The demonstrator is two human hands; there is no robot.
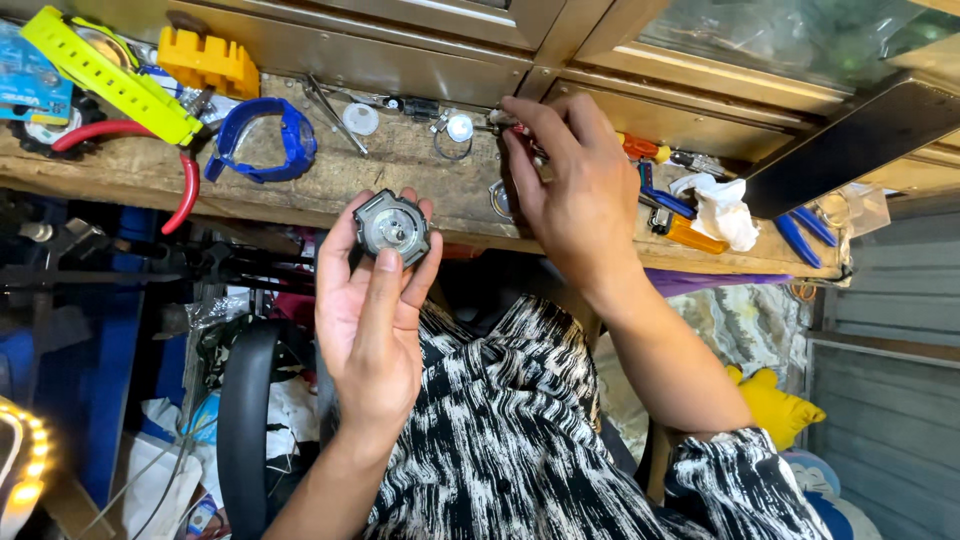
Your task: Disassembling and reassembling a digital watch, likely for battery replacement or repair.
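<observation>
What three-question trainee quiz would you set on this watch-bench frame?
1. True or false: the left hand holds a round grey watch case.
2. The right hand reaches for: A) the blue watch strap, B) a small red-handled tool, C) the white cloth.
3. Fill in: the yellow watch strap lies at the bench's far ____ end.

Key: 1 true; 2 B; 3 left.
</observation>
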